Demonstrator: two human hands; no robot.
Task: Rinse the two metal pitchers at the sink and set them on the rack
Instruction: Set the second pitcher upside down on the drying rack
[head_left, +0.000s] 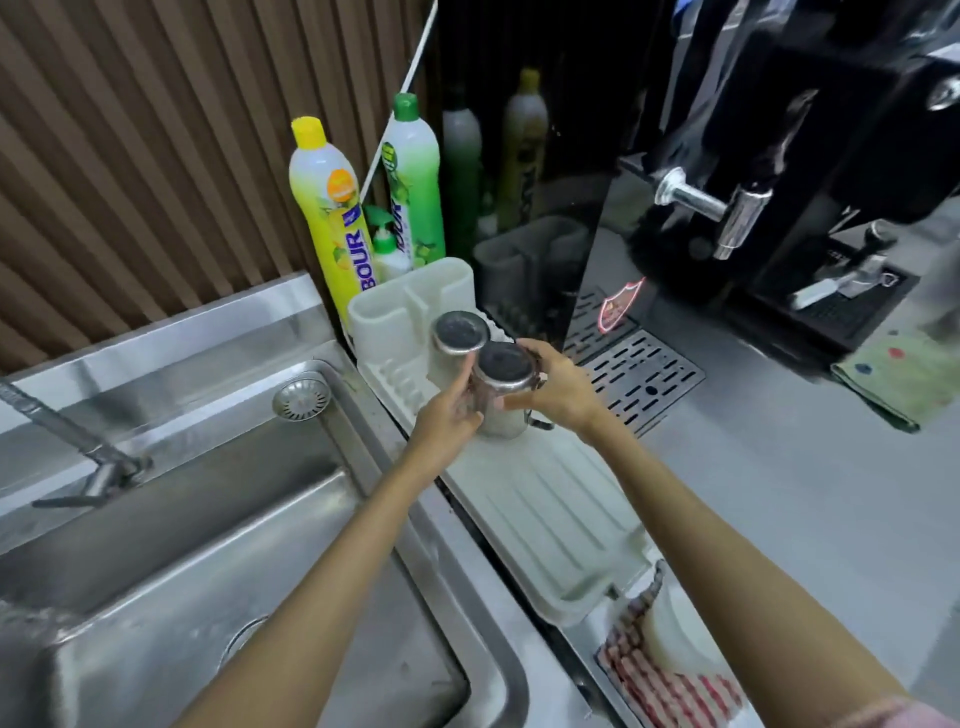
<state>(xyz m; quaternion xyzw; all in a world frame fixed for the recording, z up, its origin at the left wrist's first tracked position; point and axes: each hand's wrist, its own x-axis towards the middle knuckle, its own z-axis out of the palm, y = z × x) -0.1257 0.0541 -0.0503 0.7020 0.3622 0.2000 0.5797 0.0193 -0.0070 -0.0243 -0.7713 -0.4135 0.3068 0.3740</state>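
yellow soap bottle (331, 218) | green soap bottle (414, 171) | black coffee machine (779, 171) | striped cloth (670, 680)

A single wide-angle head camera looks forward and steeply down (edges bowed) over sink (218, 519) and rack (545, 509), close above both outstretched forearms.

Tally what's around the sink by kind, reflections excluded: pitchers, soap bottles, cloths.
Metal pitchers, upside down on the rack: 2
Soap bottles: 3
Cloths: 2
Total: 7
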